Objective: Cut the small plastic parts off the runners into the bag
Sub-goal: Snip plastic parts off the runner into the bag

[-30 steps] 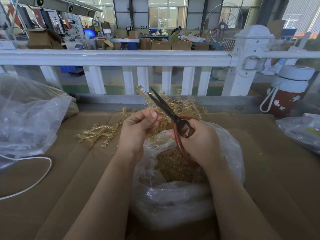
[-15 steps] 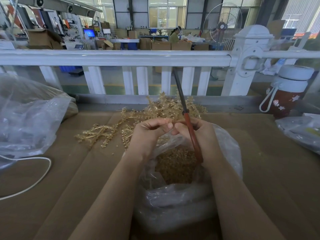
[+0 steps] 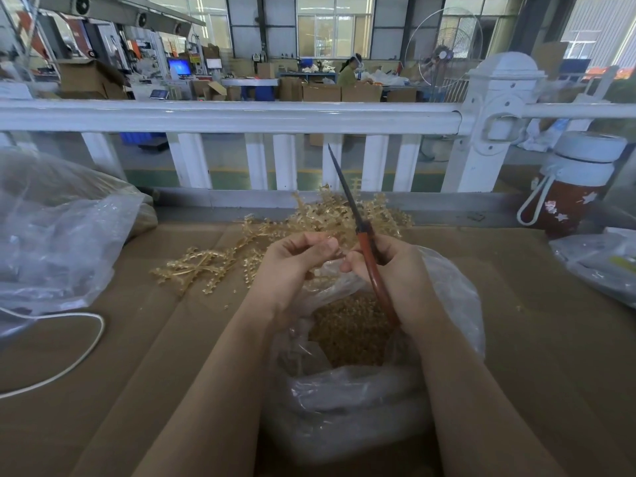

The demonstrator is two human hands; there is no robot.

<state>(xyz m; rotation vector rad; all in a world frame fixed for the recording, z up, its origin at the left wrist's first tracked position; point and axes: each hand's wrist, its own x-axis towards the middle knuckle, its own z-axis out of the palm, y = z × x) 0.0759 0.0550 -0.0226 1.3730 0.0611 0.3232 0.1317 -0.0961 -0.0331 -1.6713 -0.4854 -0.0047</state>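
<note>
Right hand (image 3: 389, 270) grips the red-handled scissors (image 3: 364, 246), blades together pointing up and far. Left hand (image 3: 292, 266) is clenched, pinching something tiny, over the open plastic bag (image 3: 344, 401) of cut parts. Runners (image 3: 241, 249) lie piled just beyond on the bench (image 3: 137, 356).

White railing (image 3: 227, 115), factory hall, bright windows (image 3: 334, 27).

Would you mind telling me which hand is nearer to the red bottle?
Right. The right hand holds the scissors over the bag, nearer the bottle at far right; the left hand is further left.
</note>
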